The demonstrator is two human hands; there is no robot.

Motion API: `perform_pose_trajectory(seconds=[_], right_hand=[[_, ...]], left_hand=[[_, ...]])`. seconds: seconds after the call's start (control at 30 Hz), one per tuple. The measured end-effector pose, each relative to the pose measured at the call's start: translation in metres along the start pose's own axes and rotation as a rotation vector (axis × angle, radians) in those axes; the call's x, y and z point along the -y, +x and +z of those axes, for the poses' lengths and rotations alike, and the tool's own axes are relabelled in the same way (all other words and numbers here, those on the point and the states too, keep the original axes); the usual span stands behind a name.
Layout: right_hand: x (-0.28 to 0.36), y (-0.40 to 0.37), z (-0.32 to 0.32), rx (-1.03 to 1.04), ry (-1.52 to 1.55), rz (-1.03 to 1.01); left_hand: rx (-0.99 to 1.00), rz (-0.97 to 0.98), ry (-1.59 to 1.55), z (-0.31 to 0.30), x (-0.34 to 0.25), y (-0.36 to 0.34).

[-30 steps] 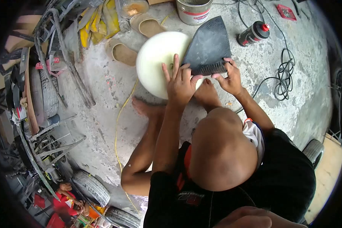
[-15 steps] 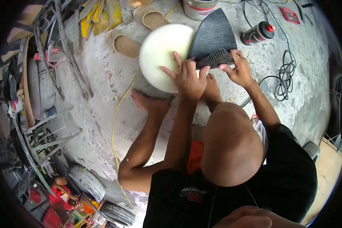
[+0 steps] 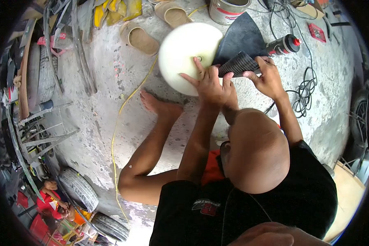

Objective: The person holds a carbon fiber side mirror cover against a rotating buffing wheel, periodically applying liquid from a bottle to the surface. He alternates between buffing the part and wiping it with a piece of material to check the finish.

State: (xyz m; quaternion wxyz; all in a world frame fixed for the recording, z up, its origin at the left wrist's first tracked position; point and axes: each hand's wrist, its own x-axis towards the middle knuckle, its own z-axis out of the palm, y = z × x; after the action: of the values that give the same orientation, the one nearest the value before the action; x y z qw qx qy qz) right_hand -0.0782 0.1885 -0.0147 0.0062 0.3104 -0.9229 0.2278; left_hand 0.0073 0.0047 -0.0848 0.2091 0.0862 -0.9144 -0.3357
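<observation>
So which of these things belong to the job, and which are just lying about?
Seemingly in use: dark sheet, gripped by the right hand; white disc, under the left hand.
Seemingly just lying about: slippers, tyres, red tray.

To the right of the white disc (image 3: 180, 53), I observe the ridged flap (image 3: 238, 64) of the black sheet (image 3: 240, 35) turned up farther; the sheet's edge now visually meets the bottle (image 3: 283, 44).

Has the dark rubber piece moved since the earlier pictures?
Yes. Judged against the bottle, the dark rubber piece has shifted right, toward it: earlier a clear gap showed between them; now, in this view, that gap has nearly closed.
</observation>
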Motion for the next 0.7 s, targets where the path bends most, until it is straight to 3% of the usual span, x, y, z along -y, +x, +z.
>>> perform_pose_trajectory(seconds=[0.27, 0.47, 0.53, 0.57, 0.6, 0.67, 0.7], right_hand=[[0.025, 0.029, -0.027, 0.136, -0.082, 0.061], [0.038, 0.041, -0.034, 0.127, -0.186, -0.073], [0.026, 0.039, -0.044, 0.169, -0.21, -0.112], [0.023, 0.039, -0.05, 0.211, -0.233, -0.145], [0.039, 0.041, -0.068, 0.379, -0.243, 0.074], [0.008, -0.004, -0.08, 0.113, -0.111, -0.093], [-0.008, -0.022, -0.093, 0.008, 0.083, -0.194]], left_hand=[[-0.035, -0.076, -0.047, 0.0, -0.004, 0.007], [-0.084, -0.188, 0.022, 0.006, -0.011, 0.001], [-0.271, -0.277, -0.533, 0.016, -0.038, -0.002], [-0.156, -0.114, 0.014, 0.003, -0.045, -0.009], [-0.162, -0.115, 0.011, -0.014, -0.053, -0.016], [-0.069, -0.166, -0.226, -0.038, -0.062, -0.023], [-0.108, -0.063, -0.342, -0.052, -0.063, -0.019]])
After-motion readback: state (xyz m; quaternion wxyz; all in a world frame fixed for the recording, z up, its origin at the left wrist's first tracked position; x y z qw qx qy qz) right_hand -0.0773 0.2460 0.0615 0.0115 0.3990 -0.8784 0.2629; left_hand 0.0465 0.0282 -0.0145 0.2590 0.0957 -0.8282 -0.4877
